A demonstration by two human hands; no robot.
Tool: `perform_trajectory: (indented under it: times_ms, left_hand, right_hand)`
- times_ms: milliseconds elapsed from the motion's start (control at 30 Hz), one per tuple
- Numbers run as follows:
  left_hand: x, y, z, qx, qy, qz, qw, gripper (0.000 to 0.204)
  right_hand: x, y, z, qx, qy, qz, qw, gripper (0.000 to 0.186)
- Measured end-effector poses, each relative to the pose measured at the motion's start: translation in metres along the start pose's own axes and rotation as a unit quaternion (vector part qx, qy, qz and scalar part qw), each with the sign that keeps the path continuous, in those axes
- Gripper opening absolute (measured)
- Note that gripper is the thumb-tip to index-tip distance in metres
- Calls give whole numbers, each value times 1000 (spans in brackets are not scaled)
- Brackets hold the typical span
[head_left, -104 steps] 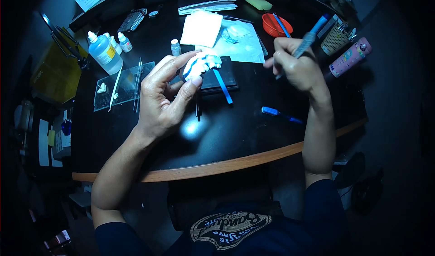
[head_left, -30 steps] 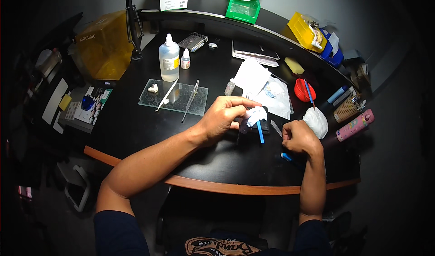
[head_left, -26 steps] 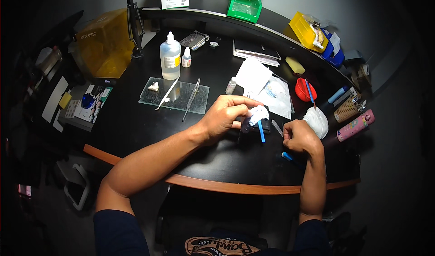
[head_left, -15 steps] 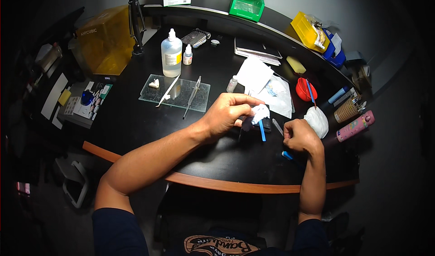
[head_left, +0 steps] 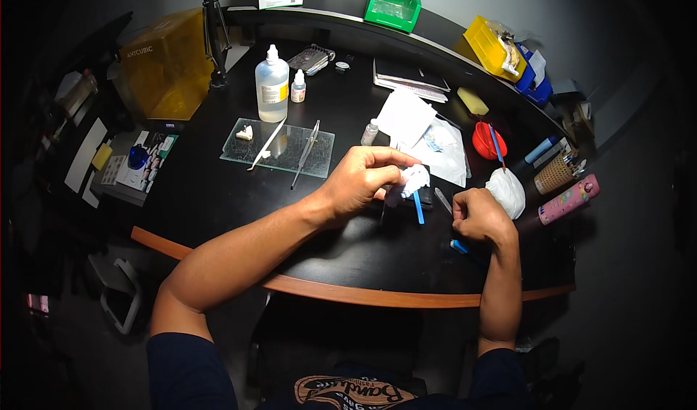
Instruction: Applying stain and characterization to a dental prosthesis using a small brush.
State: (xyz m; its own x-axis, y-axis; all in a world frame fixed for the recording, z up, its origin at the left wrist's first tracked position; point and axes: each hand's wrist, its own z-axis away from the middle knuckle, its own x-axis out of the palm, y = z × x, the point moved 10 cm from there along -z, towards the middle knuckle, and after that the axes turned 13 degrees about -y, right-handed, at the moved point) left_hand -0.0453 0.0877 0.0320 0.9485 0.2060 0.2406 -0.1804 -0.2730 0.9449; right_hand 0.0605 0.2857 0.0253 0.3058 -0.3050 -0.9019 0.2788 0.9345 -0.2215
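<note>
My left hand is closed in a pinch on a crumpled white wad, tissue-like, above the middle of the black table. Just below the wad a thin blue stick shows; whether it is joined to the wad I cannot tell. A small black object, partly hidden, lies behind it. My right hand is curled closed, and a flat grey blade-like tip points from its fingers toward the wad. Under that hand a blue-ended object lies on the table, mostly in shadow.
White sheets, a red bowl and a white rounded bundle surround my right hand. A glass plate bears tweezers and a pale stick. Beyond stand a large clear bottle, small bottles and a pink can.
Both hands keep their grips and nearly the same places. The whole view has shifted by a few pixels.
</note>
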Motion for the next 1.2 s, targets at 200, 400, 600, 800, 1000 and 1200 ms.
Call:
perform_trajectory:
  times_ms: [200,400,600,800,1000,1200]
  left_hand:
    - [2,1,0,0,-9,-28,1000,41]
    - [7,4,0,20,-36,-29,999,43]
    - [11,5,1,26,-35,-31,999,47]
    - [11,-6,-3,-12,-49,9,999,47]
    - [15,-11,-1,-45,-48,172,983,50]
    - [10,-24,-3,-58,-36,241,968,51]
  right_hand:
    - [-1,0,0,-1,6,5,1000,6]
    - [-1,-1,-1,24,-20,0,1000,7]
    - [-1,-2,2,32,-21,0,999,6]
    - [-1,1,2,37,-16,-2,999,6]
    - [-1,1,2,38,-16,2,999,6]
    - [-2,0,1,32,-12,-4,999,6]
